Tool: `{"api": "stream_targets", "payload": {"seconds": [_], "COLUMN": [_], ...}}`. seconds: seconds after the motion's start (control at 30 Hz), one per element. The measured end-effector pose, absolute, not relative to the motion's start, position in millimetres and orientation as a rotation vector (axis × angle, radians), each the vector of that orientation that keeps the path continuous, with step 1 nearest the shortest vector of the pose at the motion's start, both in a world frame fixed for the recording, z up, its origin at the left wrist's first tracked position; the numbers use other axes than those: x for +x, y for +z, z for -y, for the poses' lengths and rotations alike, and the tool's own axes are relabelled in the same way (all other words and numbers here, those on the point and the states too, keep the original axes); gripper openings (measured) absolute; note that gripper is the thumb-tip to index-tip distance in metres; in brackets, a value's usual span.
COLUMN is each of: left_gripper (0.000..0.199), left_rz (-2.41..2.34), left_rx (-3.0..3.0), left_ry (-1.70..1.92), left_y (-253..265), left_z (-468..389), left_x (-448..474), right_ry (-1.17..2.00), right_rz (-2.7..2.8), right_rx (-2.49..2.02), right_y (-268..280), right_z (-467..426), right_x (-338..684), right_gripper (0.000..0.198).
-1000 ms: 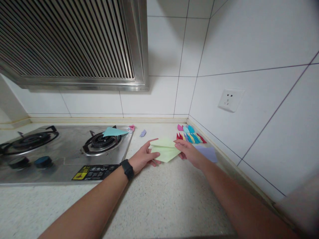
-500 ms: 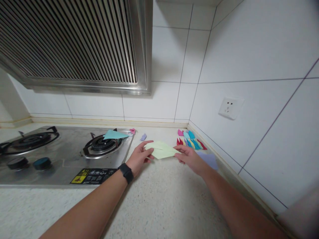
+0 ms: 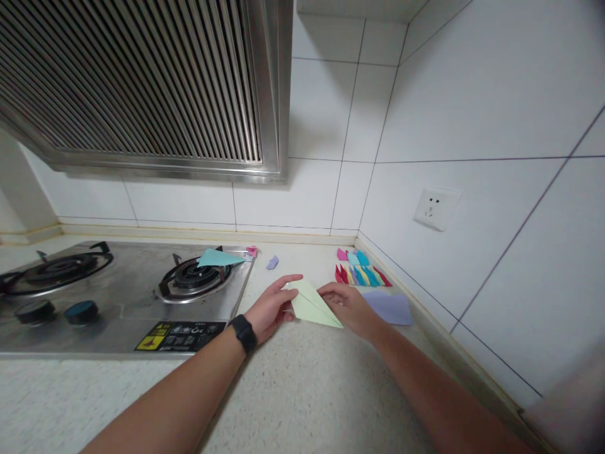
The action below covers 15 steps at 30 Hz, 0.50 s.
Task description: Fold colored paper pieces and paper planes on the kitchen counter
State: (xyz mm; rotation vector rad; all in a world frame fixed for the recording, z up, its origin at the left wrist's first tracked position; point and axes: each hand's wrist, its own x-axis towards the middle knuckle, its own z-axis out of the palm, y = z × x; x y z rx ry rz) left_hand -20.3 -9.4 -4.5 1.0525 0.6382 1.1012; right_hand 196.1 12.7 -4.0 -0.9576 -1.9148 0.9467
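Observation:
Just above the counter, a pale green sheet of folded paper (image 3: 312,304) tilts with a pointed corner toward the lower right. Creases run along its length. My left hand (image 3: 270,309) pinches its left end, thumb on top and fingers underneath. At the paper's upper right edge is my right hand (image 3: 348,308), its fingers curled against that edge and partly hidden behind the sheet. A lavender sheet of paper (image 3: 390,308) lies flat on the counter beside my right hand. Behind that hand sit several small folded paper pieces (image 3: 362,274) in red, yellow, blue and pink.
To the left is a gas stove (image 3: 123,315) with a light blue folded paper (image 3: 217,257) on its right burner. A small pink piece (image 3: 251,251) and a small lavender piece (image 3: 273,261) lie near the stove's corner. Overhead hangs a range hood (image 3: 142,88). A tiled wall (image 3: 496,239) borders the right side.
The green paper has turned so its right point swings down toward me. My right hand has shifted from that point to the upper right edge, slightly leftward.

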Motion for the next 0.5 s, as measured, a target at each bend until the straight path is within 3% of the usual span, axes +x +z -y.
{"api": "stream_targets", "payload": {"seconds": [0.23, 0.4, 0.5], "left_gripper": [0.060, 0.037, 0.040], "left_rz": [-0.905, -0.975, -0.815], "left_rx": [1.192, 1.398, 1.404], "left_ry": [1.180, 1.279, 1.207], "left_y": [-13.1, -10.4, -2.2], "left_z": [3.7, 3.4, 10.5], "left_x": [-11.6, -8.8, -10.9], "right_ry": [0.565, 0.347, 0.269], "right_rz": [2.021, 1.959, 2.000], "right_rx": [-0.888, -0.927, -0.958], "right_y": [5.4, 8.2, 8.3], "right_z": [-10.6, -14.5, -15.0], "right_x": [197.4, 203.3, 205.5], "right_gripper": [0.014, 0.013, 0.013]}}
